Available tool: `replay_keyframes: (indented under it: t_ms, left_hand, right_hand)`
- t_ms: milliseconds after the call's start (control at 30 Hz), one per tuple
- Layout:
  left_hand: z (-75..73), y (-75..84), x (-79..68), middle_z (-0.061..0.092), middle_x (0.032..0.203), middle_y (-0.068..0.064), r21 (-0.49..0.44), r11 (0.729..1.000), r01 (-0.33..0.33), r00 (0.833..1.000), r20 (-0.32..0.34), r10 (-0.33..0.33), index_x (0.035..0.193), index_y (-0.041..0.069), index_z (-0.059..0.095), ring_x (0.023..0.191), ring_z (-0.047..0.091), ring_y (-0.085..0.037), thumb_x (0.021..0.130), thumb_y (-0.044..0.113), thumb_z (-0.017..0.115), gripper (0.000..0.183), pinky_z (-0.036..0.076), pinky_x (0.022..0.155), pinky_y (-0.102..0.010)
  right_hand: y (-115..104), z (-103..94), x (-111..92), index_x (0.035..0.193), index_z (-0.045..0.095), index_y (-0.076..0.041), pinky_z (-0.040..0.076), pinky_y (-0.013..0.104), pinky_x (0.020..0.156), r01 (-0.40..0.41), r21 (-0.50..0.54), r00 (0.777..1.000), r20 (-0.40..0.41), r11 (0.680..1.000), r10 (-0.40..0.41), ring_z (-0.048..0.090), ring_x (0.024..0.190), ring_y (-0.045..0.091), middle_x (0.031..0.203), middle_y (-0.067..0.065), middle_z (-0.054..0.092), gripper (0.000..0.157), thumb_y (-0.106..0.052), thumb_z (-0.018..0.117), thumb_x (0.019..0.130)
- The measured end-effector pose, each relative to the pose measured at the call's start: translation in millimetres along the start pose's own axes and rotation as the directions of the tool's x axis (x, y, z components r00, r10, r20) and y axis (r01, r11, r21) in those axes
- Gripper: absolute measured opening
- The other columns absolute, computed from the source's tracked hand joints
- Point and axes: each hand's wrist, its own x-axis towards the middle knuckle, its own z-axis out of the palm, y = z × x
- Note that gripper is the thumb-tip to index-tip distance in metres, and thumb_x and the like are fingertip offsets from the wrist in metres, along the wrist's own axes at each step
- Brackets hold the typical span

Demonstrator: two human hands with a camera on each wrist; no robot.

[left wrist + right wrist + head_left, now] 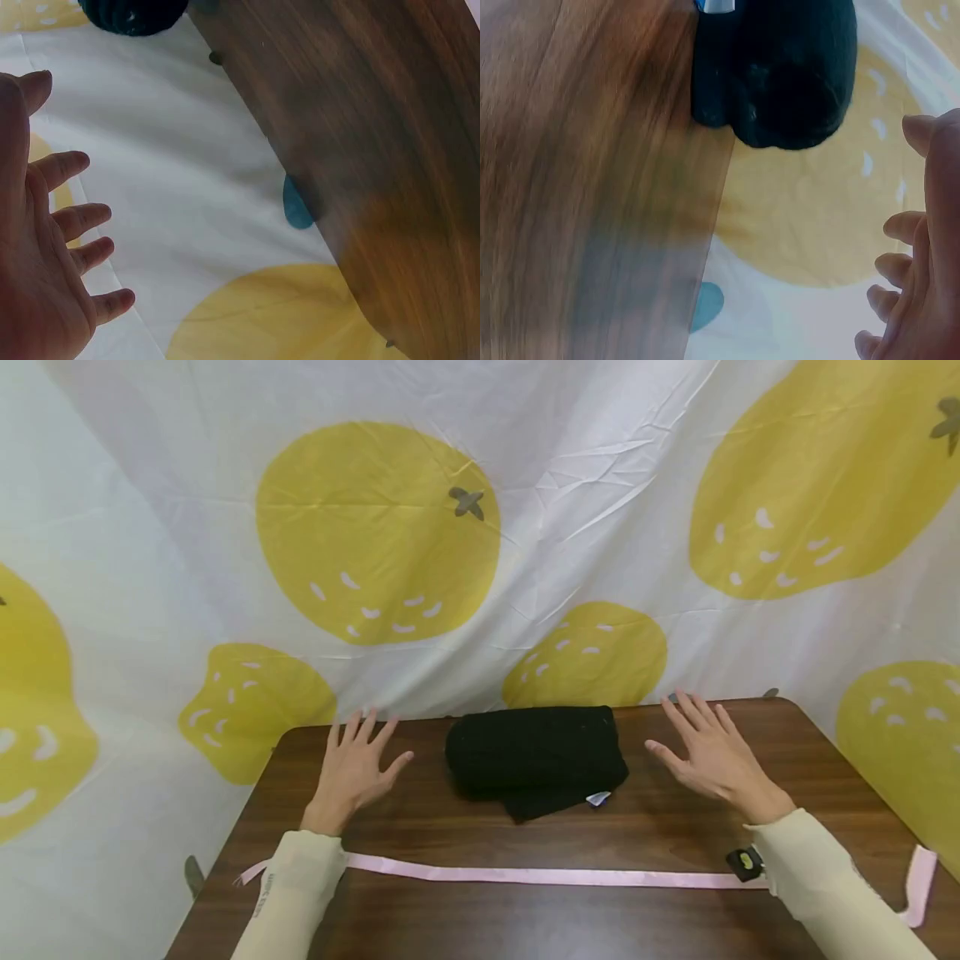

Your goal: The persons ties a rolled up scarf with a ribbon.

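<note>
A pink ribbon [555,877] runs left to right across the near part of the wooden table [600,927]. The left hand [356,772] is spread wide, left of the rolled black cloth [536,752] lying along the far edge. A white tag [597,798] shows near right. Further right, the right hand [716,760] is spread wide.

I'm seeing matt cloth on the black roll [536,752], smooth wood grain faintly shining on the table [570,920], a satiny pink ribbon [555,877], and a creased, glossy fabric curtain [592,493].
</note>
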Motion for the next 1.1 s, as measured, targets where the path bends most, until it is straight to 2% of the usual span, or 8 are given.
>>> replay_keyframes:
  t_ms: [300,533,833,1100]
  left_hand:
    - [5.4,13.0,5.9,0.032,0.158,-0.017,-0.009,1.000,-0.028,1.000,0.002,0.028,0.153,0.020,0.038,0.147,0.023,-0.038,0.096,0.060,0.048,0.070,0.014,0.116,-0.063]
    - [8.2,25.5,10.9,0.037,0.156,-0.017,-0.009,0.998,-0.064,0.998,-0.008,0.063,0.152,0.021,0.040,0.146,0.028,-0.039,0.096,0.060,0.050,0.069,0.018,0.115,-0.063]
    - [10.5,49.6,21.3,0.042,0.153,-0.014,-0.033,0.990,-0.135,0.991,-0.015,0.135,0.151,0.020,0.042,0.142,0.032,-0.036,0.096,0.060,0.050,0.068,0.025,0.112,-0.062]
    - [12.8,65.0,26.9,0.038,0.155,-0.013,-0.047,0.986,-0.163,0.986,0.013,0.164,0.153,0.021,0.039,0.144,0.030,-0.035,0.096,0.061,0.048,0.070,0.024,0.113,-0.060]
  right_hand:
    - [-18,8.2,8,0.153,0.032,-0.001,0.009,0.057,0.119,0.057,0.020,0.998,0.010,0.998,-0.057,0.021,0.147,0.043,0.158,0.026,0.028,0.081,-0.053,0.056,0.095]
    - [-34,11.7,18,0.154,0.030,-0.003,0.013,0.059,0.117,0.107,0.021,0.993,0.055,0.994,-0.108,0.019,0.148,0.042,0.160,0.022,0.024,0.085,-0.056,0.057,0.094]
    - [-48,17.6,26,0.152,0.030,0.002,0.016,0.058,0.118,0.228,0.036,0.970,0.073,0.973,-0.230,0.021,0.146,0.044,0.158,0.026,0.026,0.087,-0.037,0.071,0.086]
    - [-62,21.8,32,0.154,0.028,0.001,0.015,0.058,0.118,0.277,0.048,0.956,0.082,0.960,-0.280,0.020,0.148,0.042,0.160,0.023,0.023,0.092,-0.038,0.075,0.084]
